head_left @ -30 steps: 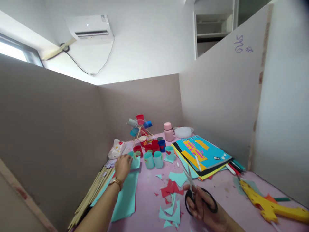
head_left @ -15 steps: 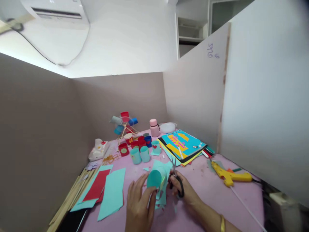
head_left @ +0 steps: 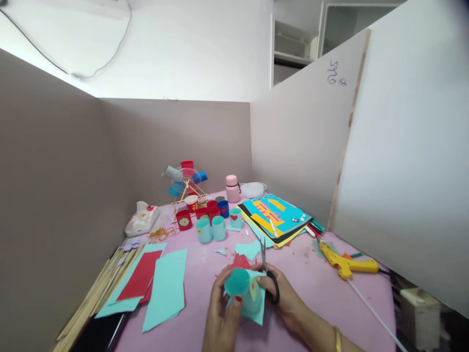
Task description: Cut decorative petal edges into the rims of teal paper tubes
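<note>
left hand point(head_left: 220, 320) grips 1 teal paper cup point(head_left: 239, 284); right hand point(head_left: 291, 305) grips 1 scissors point(head_left: 264, 258); 1 glue gun point(head_left: 348, 265)

Left hand point(head_left: 220, 318) now holds teal cup point(head_left: 238, 283), seemingly against scissors point(head_left: 263, 253).

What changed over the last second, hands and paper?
Left hand pulled back from the far cups toward the body and took hold of a teal cup, now held over the scraps. Right hand, scissors in its grip throughout, closed in beside it. Paper stack and glue gun unmoved.
</note>
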`<action>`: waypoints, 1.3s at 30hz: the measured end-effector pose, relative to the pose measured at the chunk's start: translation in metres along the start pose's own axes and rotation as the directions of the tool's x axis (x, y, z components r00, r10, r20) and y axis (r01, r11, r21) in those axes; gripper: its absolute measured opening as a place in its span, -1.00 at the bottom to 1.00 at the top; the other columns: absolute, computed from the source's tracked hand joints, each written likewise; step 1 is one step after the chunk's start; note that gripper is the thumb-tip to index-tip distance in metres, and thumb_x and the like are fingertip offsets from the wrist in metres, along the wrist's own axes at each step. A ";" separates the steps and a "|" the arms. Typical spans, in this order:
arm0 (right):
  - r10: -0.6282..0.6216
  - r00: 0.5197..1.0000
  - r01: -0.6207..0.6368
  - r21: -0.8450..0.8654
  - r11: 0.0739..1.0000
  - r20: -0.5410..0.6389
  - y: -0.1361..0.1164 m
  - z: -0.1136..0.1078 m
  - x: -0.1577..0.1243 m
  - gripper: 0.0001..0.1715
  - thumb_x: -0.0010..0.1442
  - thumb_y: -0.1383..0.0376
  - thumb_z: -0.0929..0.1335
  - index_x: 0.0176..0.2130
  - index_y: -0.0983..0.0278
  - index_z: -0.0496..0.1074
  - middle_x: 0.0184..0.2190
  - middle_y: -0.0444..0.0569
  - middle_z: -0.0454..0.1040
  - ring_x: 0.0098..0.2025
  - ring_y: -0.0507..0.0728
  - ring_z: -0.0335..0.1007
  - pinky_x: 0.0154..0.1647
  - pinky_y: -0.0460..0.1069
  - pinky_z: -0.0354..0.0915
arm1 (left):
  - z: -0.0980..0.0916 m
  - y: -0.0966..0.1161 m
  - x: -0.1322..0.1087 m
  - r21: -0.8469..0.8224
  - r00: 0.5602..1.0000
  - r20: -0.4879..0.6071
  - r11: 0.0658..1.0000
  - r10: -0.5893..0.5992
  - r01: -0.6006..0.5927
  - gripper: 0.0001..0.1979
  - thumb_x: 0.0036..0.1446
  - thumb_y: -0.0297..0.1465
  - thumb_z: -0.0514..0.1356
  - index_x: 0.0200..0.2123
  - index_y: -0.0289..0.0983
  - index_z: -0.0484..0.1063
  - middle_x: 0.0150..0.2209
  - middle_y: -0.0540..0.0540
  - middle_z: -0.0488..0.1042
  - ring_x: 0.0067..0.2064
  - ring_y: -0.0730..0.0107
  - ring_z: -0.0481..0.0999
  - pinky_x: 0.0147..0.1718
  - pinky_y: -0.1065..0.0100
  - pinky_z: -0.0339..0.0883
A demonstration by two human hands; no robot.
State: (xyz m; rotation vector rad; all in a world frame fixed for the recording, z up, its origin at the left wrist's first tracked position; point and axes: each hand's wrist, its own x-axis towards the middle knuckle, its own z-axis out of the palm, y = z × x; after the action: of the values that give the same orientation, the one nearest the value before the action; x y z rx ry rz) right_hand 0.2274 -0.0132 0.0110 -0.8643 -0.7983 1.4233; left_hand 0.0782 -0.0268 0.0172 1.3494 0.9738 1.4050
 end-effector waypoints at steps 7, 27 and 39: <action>0.023 0.999 -0.020 -0.098 0.995 0.026 0.005 -0.003 0.003 -0.58 -0.11 0.18 0.50 -0.26 0.26 0.38 -0.54 -0.25 0.34 -0.59 -0.05 0.15 -0.58 -0.14 0.06 | -0.013 -0.016 0.021 -0.385 0.945 0.004 0.871 -0.328 0.304 -0.09 -0.19 0.09 0.26 0.20 -0.04 -0.01 0.23 -0.23 0.22 0.17 -0.03 0.29 -0.09 0.16 0.32; -0.177 0.982 0.189 -0.286 0.939 0.066 -0.010 0.024 0.022 -0.63 -0.10 0.21 0.51 -0.28 0.26 0.40 -0.48 -0.18 0.35 -0.50 0.02 0.17 -0.49 -0.09 0.15 | -0.010 -0.017 0.019 -0.319 0.952 0.195 0.903 -0.235 0.288 0.48 -0.68 0.06 0.43 0.27 -0.04 -0.38 0.21 -0.33 0.14 0.04 -0.15 0.40 -0.30 0.20 0.40; 0.002 0.954 0.187 -0.602 0.776 0.299 -0.025 -0.014 0.013 -0.53 0.01 0.25 0.41 -0.05 0.25 0.34 -0.40 -0.14 0.36 -0.41 0.06 0.21 -0.43 -0.10 0.15 | -0.053 -0.014 0.037 -0.127 0.957 -0.006 0.950 -0.289 0.286 -0.03 -0.41 0.06 0.38 0.16 -0.05 0.26 0.18 -0.08 0.36 0.32 -0.20 -0.06 0.18 0.08 0.13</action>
State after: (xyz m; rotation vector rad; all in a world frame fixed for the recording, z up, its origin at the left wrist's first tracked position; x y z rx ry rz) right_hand 0.2518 0.0005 0.0253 -1.1082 -1.5773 1.2081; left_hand 0.0281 0.0151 0.0085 1.0521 1.0353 1.2400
